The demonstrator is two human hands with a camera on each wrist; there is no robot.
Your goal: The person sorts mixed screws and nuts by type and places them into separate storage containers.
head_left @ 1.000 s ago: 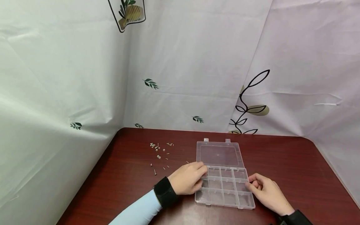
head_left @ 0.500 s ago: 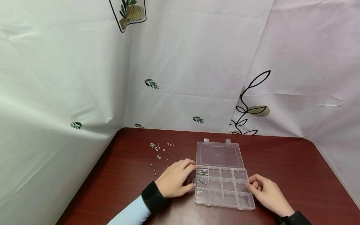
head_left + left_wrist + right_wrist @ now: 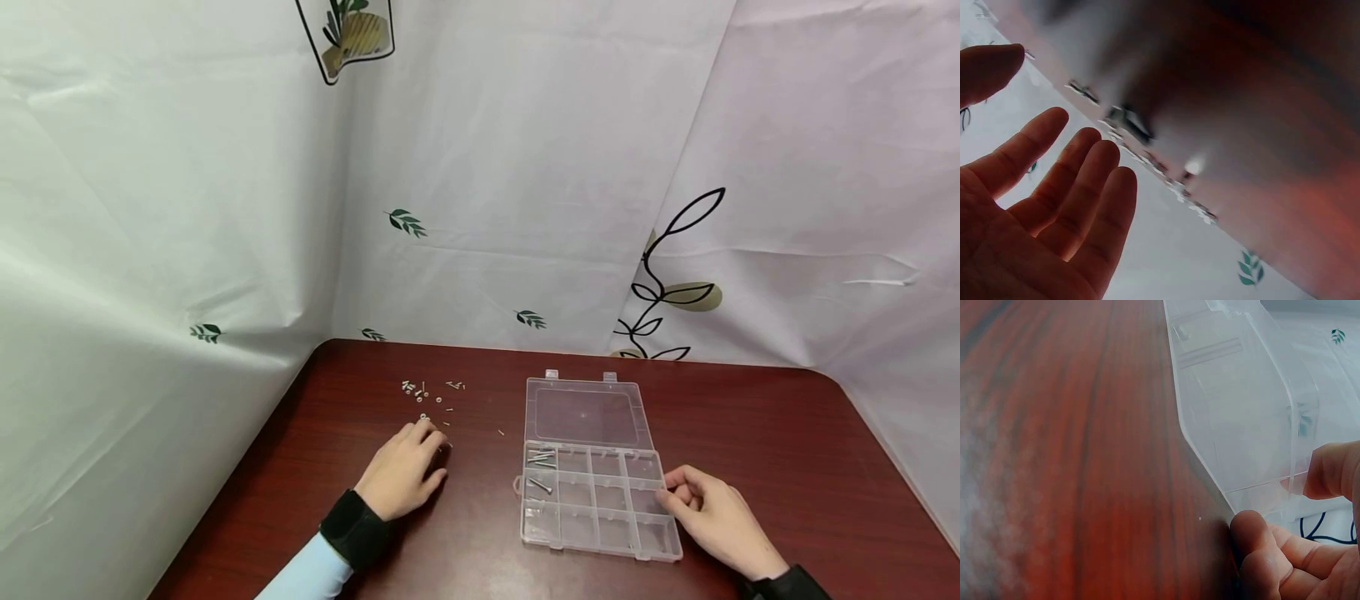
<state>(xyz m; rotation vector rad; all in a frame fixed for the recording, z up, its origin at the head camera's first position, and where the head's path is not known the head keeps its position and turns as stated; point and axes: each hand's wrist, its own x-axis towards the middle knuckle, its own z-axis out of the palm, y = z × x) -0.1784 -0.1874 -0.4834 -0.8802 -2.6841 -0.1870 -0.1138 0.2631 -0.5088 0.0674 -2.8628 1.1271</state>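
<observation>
A clear plastic compartment box (image 3: pixel 611 496) lies on the table with its lid (image 3: pixel 588 412) folded back. Several screws (image 3: pixel 542 458) fill the back-left compartment, and a longer screw (image 3: pixel 540 485) lies in the one in front of it. My right hand (image 3: pixel 708 517) pinches the box's right edge; the right wrist view shows the thumb over the clear wall (image 3: pixel 1241 412) and fingers below. Left of the box, my left hand (image 3: pixel 401 471) hovers over or rests by the loose screws and nuts (image 3: pixel 411 388), covering some. Its fingers (image 3: pixel 1088 206) are spread, holding nothing visible.
A few small screws (image 3: pixel 456 385) lie farther back, and a lone one (image 3: pixel 501 432) sits between the pile and the box. The dark red table (image 3: pixel 750 433) ends against a white printed curtain (image 3: pixel 487 167) behind and at both sides.
My left hand has pulled away from the box's left compartments and moved left to the loose hardware, uncovering the screws inside the box. The right hand stays at the box's edge.
</observation>
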